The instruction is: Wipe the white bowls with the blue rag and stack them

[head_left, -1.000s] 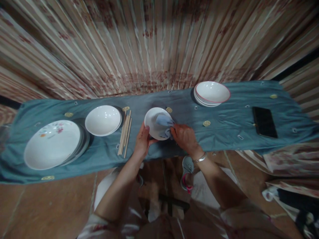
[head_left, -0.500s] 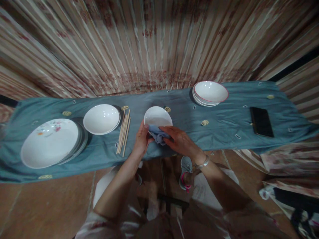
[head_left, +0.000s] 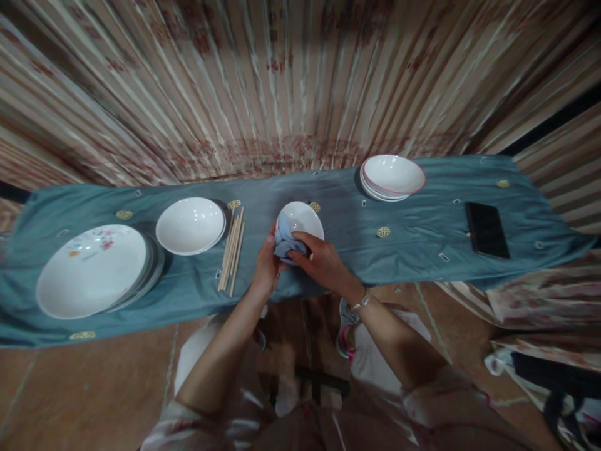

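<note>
From where I stand, the small white bowl [head_left: 310, 217] sits mid-frame, its left side clasped by the left hand [head_left: 267, 266]. From the bowl's lower right, the right hand [head_left: 323, 260] reaches leftward across it, fingers closed on a bunched blue cloth [head_left: 285, 239] inside.

We take this for a room in a home. Behind the table [head_left: 347, 244], which wears a patterned teal cover [head_left: 422, 263], we see gathered curtains [head_left: 300, 81] with reddish motifs; below it, brown floor tiles [head_left: 94, 388]. Household tableware tells us the same: flower-printed dishes [head_left: 94, 275] at its left end, wooden chopsticks [head_left: 230, 254] left of its middle, stacked bowls [head_left: 394, 174] toward its right.
</note>
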### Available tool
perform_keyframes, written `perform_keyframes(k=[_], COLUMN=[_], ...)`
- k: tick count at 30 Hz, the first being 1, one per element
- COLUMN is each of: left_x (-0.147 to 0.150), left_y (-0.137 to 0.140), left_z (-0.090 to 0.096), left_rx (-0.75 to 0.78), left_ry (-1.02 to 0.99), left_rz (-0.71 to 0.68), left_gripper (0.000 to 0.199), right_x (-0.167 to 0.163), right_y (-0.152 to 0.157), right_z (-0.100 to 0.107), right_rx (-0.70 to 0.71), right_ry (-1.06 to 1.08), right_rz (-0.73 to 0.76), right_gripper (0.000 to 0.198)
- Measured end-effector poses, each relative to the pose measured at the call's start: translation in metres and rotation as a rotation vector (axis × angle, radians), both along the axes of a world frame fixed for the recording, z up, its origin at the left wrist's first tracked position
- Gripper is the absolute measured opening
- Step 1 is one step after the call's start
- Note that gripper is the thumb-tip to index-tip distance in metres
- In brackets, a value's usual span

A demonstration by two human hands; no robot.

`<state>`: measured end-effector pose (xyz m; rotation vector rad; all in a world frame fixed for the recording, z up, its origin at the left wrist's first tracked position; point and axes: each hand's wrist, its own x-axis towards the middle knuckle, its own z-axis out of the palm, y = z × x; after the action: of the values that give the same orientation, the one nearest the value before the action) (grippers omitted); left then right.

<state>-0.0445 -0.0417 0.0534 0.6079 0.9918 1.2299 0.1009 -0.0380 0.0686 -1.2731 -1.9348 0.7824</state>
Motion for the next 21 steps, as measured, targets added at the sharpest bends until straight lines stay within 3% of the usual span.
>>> perform_keyframes(k=[6, 12, 16, 21], left_x=[-0.003, -0.005, -0.005, -0.004], left_y=[0.000, 0.000, 0.000, 0.000], left_z=[0.002, -0.007, -0.006, 0.003], left_rx=[-0.031, 0.052, 0.040, -0.025], left_ry=[0.028, -0.004, -0.013, -0.006], left_rz=[-0.051, -0.078, -0.063, -0.052], left_gripper=[0.065, 0.060, 0.061, 0.057], right_x=[0.002, 0.022, 0.030, 0.030], right_y=[0.014, 0.024, 0.021, 0.013], right_z=[-0.009, -0.014, -0.010, -0.007], right_rx=[-0.065, -0.076, -0.117, -0.128], right_ry=[0.082, -0.058, -0.114, -0.019], right_rz=[-0.167, -0.244, -0.111, 0.136], right_gripper=[0.033, 0.029, 0.027, 0.031])
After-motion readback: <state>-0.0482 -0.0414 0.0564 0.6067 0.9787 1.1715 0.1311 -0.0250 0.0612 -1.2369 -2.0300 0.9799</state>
